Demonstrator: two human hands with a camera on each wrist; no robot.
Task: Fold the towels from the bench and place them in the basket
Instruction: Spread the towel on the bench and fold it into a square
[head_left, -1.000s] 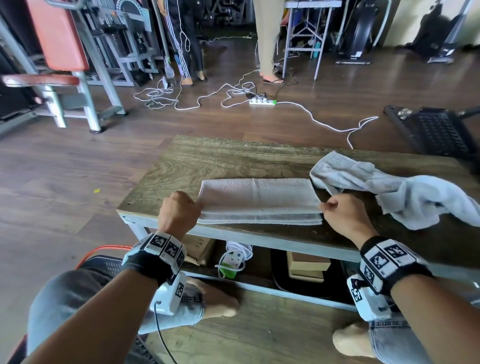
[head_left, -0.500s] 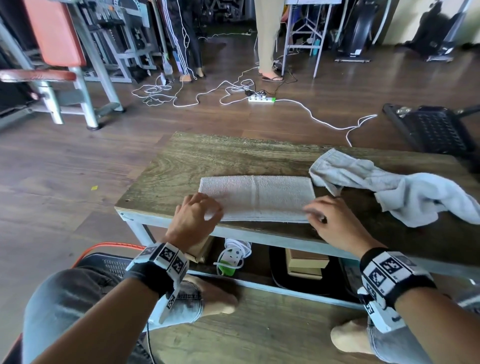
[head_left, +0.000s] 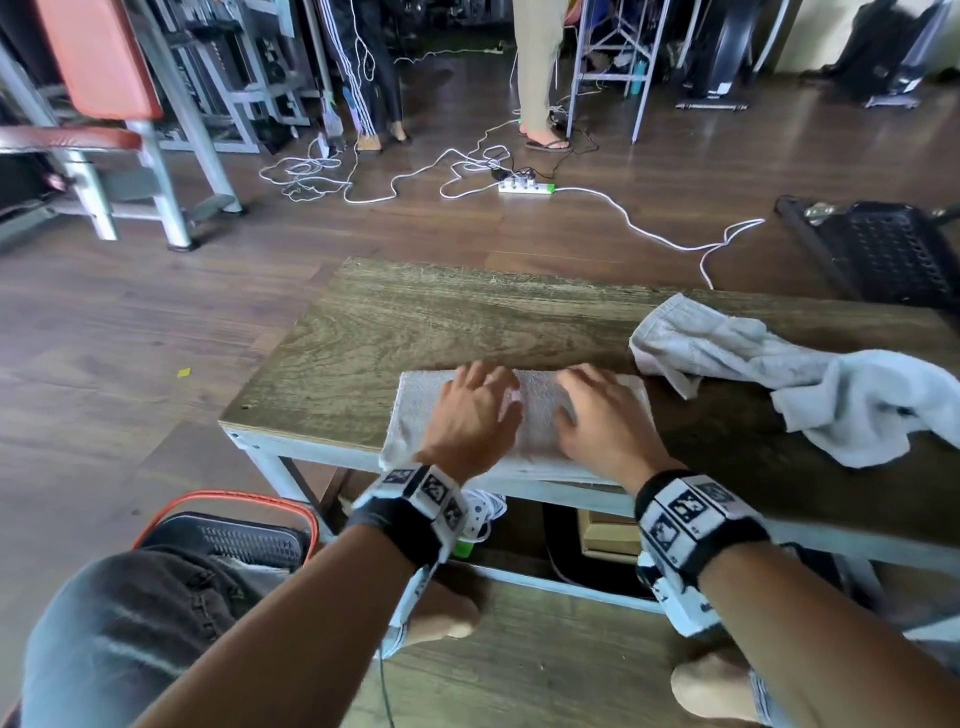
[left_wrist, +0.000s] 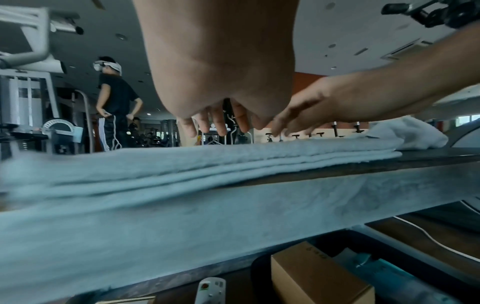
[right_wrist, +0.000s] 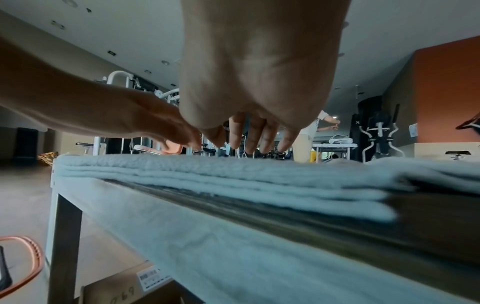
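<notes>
A folded light-grey towel (head_left: 537, 421) lies in several layers along the near edge of the wooden bench (head_left: 441, 322). Both my hands lie side by side on top of it, fingers straight and spread. My left hand (head_left: 475, 410) covers its left half, my right hand (head_left: 605, 415) its right half. The left wrist view shows the left hand (left_wrist: 215, 123) stretched over the towel (left_wrist: 207, 162). In the right wrist view the right hand (right_wrist: 254, 139) reaches over the towel (right_wrist: 233, 174) the same way. A second, crumpled towel (head_left: 810, 384) lies on the bench to the right. A black basket with an orange rim (head_left: 234, 540) stands on the floor at my left knee.
Boxes (head_left: 608, 535) and a white power strip sit on the bench's lower shelf. Another black crate (head_left: 893, 249) stands on the floor at the far right. White cables and a power strip (head_left: 524, 186) trail over the floor beyond the bench. Gym machines and people stand behind.
My hands let go of the towel's two ends and slid inward. They now lie flat together over its middle.
</notes>
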